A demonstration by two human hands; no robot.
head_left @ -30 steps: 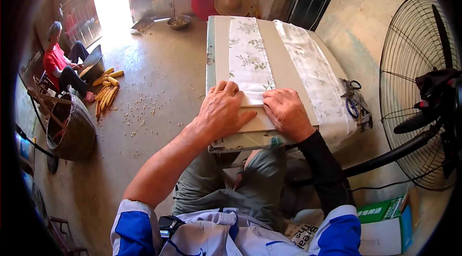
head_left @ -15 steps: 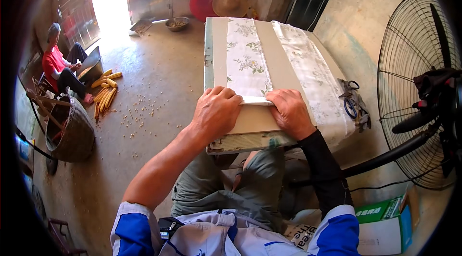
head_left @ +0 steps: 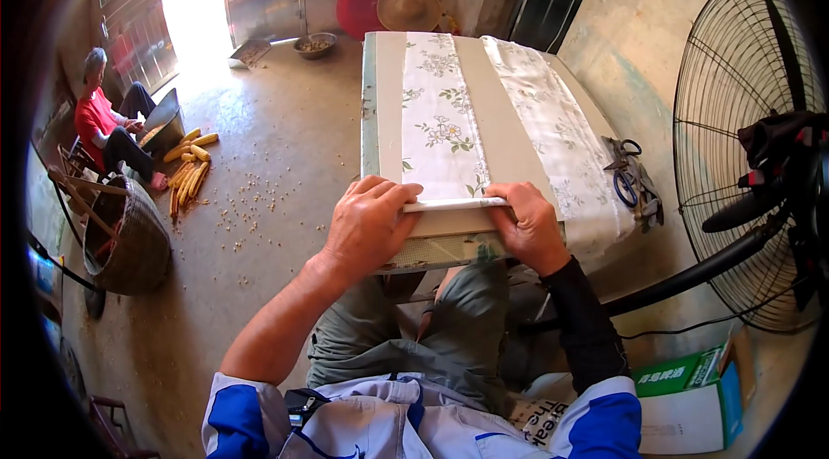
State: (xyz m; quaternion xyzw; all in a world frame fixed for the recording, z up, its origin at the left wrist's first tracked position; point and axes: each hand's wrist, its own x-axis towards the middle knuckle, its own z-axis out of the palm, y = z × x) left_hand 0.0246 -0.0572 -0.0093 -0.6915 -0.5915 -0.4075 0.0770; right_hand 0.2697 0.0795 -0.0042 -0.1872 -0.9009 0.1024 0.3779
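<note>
A white strip of floral fabric (head_left: 440,122) lies along a beige board (head_left: 511,151) on a low table, its near end folded into a narrow band. My left hand (head_left: 370,221) pinches the band's left end, knuckles bent, near the board's front edge. My right hand (head_left: 528,226) pinches the band's right end between curled fingers and thumb. A second, wider floral strip (head_left: 553,131) lies to the right, with dark scissors (head_left: 625,183) at the table's right edge.
A large floor fan (head_left: 747,191) stands close on the right, a green carton (head_left: 678,390) below it. At left a seated person (head_left: 95,118) handles something beside corn cobs (head_left: 190,170), a tub and a woven basket (head_left: 125,243). A basin (head_left: 314,48) sits behind on the floor.
Both my hands have moved down toward my body with the folded band, which now sits closer to the board's front edge. More of the flat floral strip shows beyond it.
</note>
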